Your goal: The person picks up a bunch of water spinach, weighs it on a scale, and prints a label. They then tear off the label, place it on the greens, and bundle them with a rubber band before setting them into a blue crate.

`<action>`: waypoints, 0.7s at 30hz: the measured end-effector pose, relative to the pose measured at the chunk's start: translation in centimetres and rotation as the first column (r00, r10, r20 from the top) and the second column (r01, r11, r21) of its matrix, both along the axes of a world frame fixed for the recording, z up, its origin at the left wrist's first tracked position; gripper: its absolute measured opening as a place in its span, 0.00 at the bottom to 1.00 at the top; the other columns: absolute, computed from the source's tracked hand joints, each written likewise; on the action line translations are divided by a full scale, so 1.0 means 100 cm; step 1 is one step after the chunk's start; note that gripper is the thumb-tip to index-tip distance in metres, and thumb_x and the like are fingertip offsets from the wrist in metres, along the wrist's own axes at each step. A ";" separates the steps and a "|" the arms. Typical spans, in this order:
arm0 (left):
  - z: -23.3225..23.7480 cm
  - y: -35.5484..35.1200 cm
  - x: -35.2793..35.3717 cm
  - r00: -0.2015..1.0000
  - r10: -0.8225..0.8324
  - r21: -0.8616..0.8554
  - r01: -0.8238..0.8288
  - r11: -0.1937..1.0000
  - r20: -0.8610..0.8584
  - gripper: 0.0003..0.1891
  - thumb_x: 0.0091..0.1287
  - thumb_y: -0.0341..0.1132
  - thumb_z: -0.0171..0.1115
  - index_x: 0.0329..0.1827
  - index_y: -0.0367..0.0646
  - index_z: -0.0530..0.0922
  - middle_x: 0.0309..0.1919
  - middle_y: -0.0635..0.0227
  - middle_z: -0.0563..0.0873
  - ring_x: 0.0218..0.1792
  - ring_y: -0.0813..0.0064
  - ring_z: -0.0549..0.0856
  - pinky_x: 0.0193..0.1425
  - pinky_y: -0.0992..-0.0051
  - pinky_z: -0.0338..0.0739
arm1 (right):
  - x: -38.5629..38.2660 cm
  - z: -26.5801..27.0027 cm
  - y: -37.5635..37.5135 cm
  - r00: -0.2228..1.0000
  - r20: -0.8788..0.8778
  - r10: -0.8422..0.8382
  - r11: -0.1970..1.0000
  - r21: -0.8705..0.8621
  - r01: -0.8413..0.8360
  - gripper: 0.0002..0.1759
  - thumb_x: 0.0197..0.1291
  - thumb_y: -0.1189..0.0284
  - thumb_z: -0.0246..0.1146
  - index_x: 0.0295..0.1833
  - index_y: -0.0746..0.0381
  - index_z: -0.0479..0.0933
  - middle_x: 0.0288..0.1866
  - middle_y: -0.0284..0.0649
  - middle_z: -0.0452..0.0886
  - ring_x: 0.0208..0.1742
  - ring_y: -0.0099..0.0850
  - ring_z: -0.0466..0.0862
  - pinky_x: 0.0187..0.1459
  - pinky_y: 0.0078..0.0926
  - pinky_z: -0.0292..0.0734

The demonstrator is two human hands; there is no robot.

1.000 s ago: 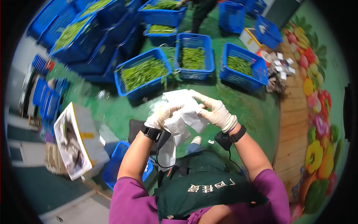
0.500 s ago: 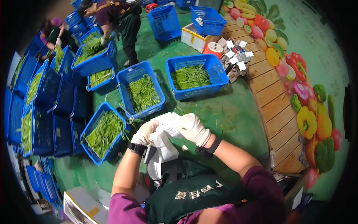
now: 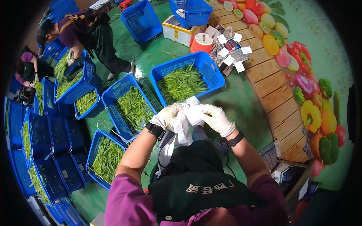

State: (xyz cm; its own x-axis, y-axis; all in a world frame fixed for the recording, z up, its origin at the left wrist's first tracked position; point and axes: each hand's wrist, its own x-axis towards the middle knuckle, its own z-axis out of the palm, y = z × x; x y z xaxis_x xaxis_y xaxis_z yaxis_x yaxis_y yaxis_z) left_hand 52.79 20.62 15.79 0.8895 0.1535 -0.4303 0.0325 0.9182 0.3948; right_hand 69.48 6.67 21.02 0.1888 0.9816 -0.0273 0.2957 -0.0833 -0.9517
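Both my hands wear white gloves and meet in front of my chest. My left hand [image 3: 167,115] and my right hand [image 3: 217,118] grip a crumpled bundle of white paper or plastic sheets [image 3: 185,122], which hangs down over my dark green apron [image 3: 196,177]. A black band sits on each wrist. Just beyond my hands stands a blue crate of green stalks [image 3: 184,81] on the green floor.
Several more blue crates of greens [image 3: 130,105] crowd the left side. Two other people [image 3: 86,32] bend over crates at the upper left. A wooden ledge [image 3: 271,83] with paper slips, a calculator and a red tape roll [image 3: 201,42] runs along the painted wall on the right.
My view has swung further right and the crates have shifted in the picture. My hands have drawn closer together, bunching the white sheets tighter.
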 end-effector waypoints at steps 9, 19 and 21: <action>-0.045 0.088 0.148 0.950 -0.072 -0.447 -0.075 0.891 -0.303 0.02 0.62 0.29 0.62 0.35 0.40 0.79 0.19 0.70 0.79 0.15 0.73 0.77 0.20 0.70 0.77 | 0.151 -0.009 0.091 0.866 0.498 -0.045 0.951 0.288 -0.117 0.18 0.51 0.77 0.60 0.50 0.60 0.81 0.30 0.44 0.80 0.30 0.45 0.78 0.34 0.41 0.74; -0.136 0.106 0.185 0.971 0.081 -0.535 -0.192 0.823 -0.225 0.14 0.67 0.35 0.53 0.50 0.36 0.77 0.40 0.57 0.84 0.38 0.62 0.83 0.48 0.61 0.80 | 0.216 -0.044 0.154 0.965 0.167 0.205 0.936 0.255 -0.243 0.14 0.55 0.74 0.56 0.43 0.62 0.85 0.49 0.45 0.83 0.46 0.38 0.84 0.49 0.33 0.77; -0.087 0.110 0.196 0.934 0.140 -0.658 -0.332 0.676 -0.327 0.14 0.72 0.38 0.47 0.51 0.37 0.75 0.41 0.54 0.81 0.35 0.61 0.79 0.43 0.60 0.78 | 0.214 -0.061 0.151 0.969 0.247 0.010 0.914 0.390 -0.109 0.13 0.49 0.80 0.61 0.41 0.61 0.86 0.58 0.53 0.77 0.61 0.46 0.76 0.61 0.38 0.69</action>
